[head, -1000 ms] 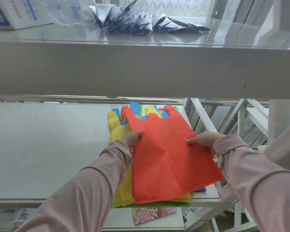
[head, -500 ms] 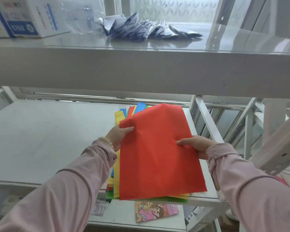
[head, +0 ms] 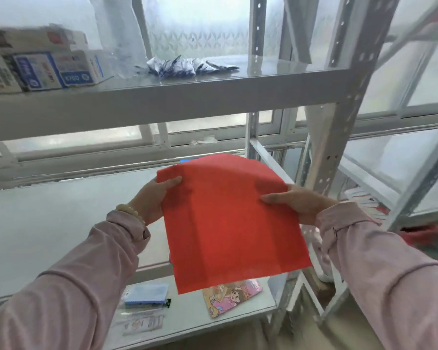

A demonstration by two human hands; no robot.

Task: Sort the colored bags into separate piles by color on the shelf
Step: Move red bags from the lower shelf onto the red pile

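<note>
Left hand (head: 153, 195) pinches the flat red non-woven fabric bag (head: 233, 223) at its upper-left corner, and right hand (head: 296, 202) pinches the right edge, thumbs on top so it hangs spread. The bag is lifted above the white metal shelf (head: 61, 218), probably bound for a red pile.

The flat red fabric bag (head: 228, 223) sits between the left hand (head: 152, 198) and the right hand (head: 296, 200), in front of the white metal middle shelf (head: 48, 223). On the upper shelf (head: 162, 97), printed cardboard boxes (head: 48, 72) lie left of silver foil packets (head: 185, 66). On the lower shelf (head: 187, 322), a blue plastic case (head: 146, 294) lies left of a cartoon picture book (head: 232, 296).
</note>
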